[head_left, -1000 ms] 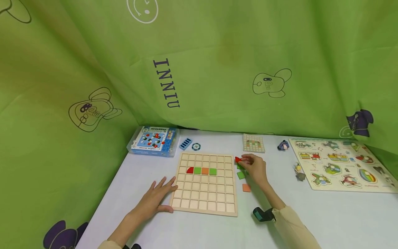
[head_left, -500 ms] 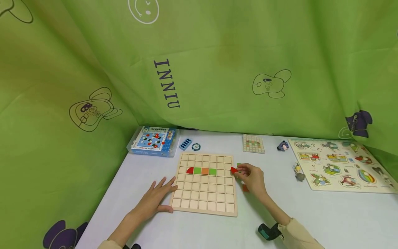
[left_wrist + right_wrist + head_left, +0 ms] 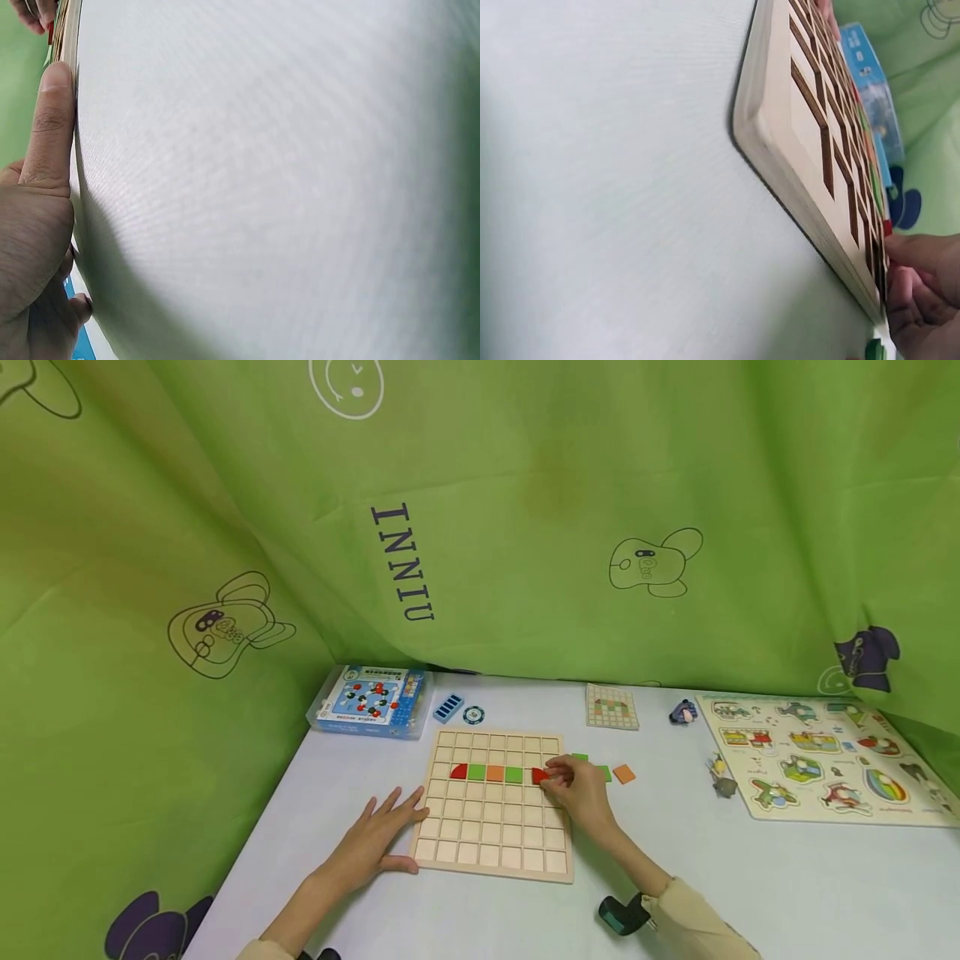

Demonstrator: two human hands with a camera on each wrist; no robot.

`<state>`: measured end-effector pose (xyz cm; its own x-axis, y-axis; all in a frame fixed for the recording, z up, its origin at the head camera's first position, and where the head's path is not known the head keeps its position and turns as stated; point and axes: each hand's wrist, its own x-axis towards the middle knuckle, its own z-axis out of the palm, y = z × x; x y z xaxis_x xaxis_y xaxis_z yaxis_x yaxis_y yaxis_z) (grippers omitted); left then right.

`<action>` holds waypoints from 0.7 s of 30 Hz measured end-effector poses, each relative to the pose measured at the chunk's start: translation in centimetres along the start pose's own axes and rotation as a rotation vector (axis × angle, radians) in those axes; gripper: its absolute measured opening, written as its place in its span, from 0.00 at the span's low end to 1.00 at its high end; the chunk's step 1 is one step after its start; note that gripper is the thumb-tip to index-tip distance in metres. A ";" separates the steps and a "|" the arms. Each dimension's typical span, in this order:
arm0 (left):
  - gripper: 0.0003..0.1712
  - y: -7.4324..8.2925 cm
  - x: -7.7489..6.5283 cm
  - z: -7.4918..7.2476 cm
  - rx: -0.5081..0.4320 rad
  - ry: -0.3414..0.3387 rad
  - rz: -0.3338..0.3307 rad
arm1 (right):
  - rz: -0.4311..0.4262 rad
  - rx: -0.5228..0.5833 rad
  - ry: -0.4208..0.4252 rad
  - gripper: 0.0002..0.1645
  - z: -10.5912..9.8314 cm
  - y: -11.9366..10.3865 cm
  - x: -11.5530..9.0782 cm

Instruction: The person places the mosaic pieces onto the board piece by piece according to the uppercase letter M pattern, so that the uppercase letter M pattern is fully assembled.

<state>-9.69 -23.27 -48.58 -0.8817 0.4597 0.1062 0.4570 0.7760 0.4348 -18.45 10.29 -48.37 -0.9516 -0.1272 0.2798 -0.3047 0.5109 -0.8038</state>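
Observation:
A wooden grid board [image 3: 491,835] lies on the table with a row of tiles in it: a red quarter-round tile [image 3: 459,772], a green tile [image 3: 477,772], an orange tile [image 3: 495,773] and another green tile [image 3: 513,774]. One cell further right, past a bare cell, my right hand [image 3: 588,797] pinches a second red tile [image 3: 538,775] at the board; its fingertips partly cover it. My left hand [image 3: 375,839], fingers spread, rests against the board's left edge. In the left wrist view, the thumb [image 3: 52,120] lies along the board's side.
Right of the board are loose green tiles [image 3: 604,773] and an orange tile [image 3: 624,773]. Behind stand a pattern card [image 3: 611,706], a boxed molecule set [image 3: 367,702], a blue piece [image 3: 448,707] and a round chip [image 3: 473,714]. A picture puzzle [image 3: 825,760] and small figures [image 3: 682,712] lie right.
My right hand has carried the red tile leftward from beside the board onto its row of tiles. An orange tile right of that hand has come into view. The left hand stays put.

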 end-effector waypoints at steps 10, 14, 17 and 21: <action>0.43 0.1 -0.1 0.0 -0.007 0.003 0.002 | -0.010 -0.014 -0.015 0.15 1.0 -0.3 0.3; 0.43 0.1 0.0 0.0 -0.006 -0.002 0.001 | -0.011 0.003 -0.025 0.15 1.0 -0.3 0.3; 0.44 0.2 0.0 -0.1 -0.005 -0.004 -0.002 | 0.002 0.017 -0.022 0.16 0.8 -0.4 0.3; 0.44 0.2 0.1 -0.1 -0.004 -0.005 -0.004 | 0.018 0.061 -0.019 0.17 0.6 -0.6 0.3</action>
<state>-9.68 -23.17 -48.39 -0.8831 0.4584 0.0999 0.4526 0.7764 0.4386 -18.57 9.40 -48.08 -0.9575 -0.1343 0.2554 -0.2886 0.4606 -0.8394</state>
